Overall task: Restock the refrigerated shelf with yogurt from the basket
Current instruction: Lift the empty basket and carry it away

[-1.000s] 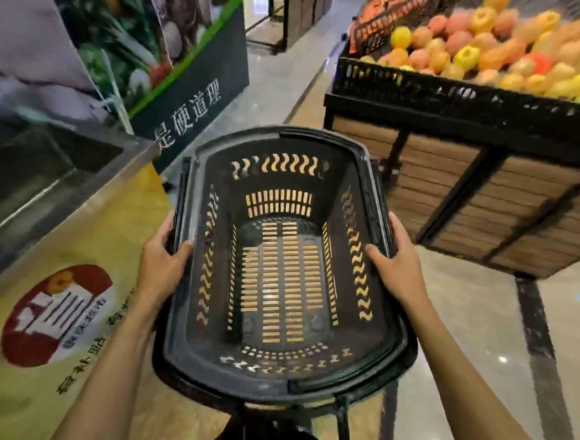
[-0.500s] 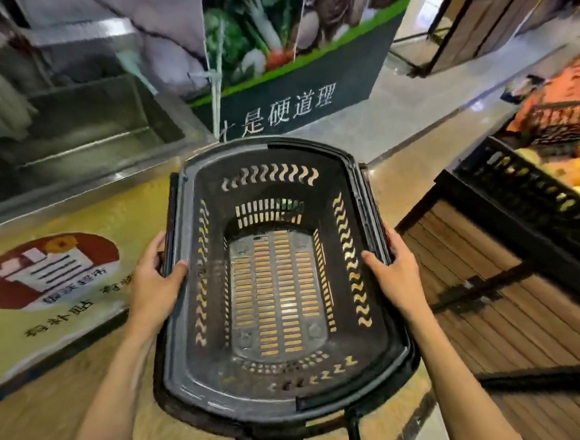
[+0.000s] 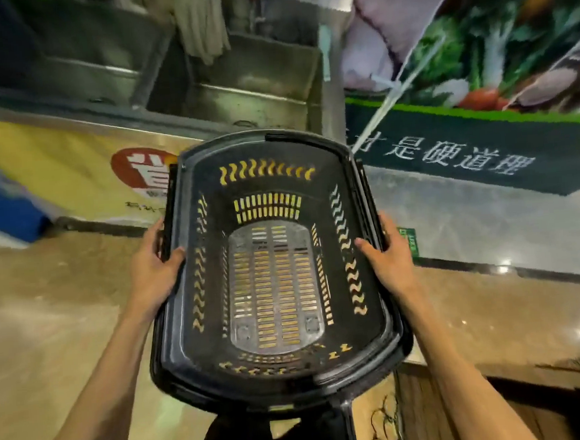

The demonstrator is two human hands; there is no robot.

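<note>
1. between my hands, held out in front of me, is the black basket [image 3: 278, 368], nothing inside it.
2. my left hand [image 3: 153, 274] clamps its left rim; my right hand [image 3: 386, 261] clamps its right rim.
3. beyond stands a steel sink [image 3: 238, 82].

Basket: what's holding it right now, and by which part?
Both hands hold the empty black shopping basket by its long side rims: left hand on the left rim, right hand on the right rim, thumbs hooked inside.

Glossy tan floor [image 3: 50, 339]; banner-fronted steel counter [image 3: 245, 95] standing on it.
</note>
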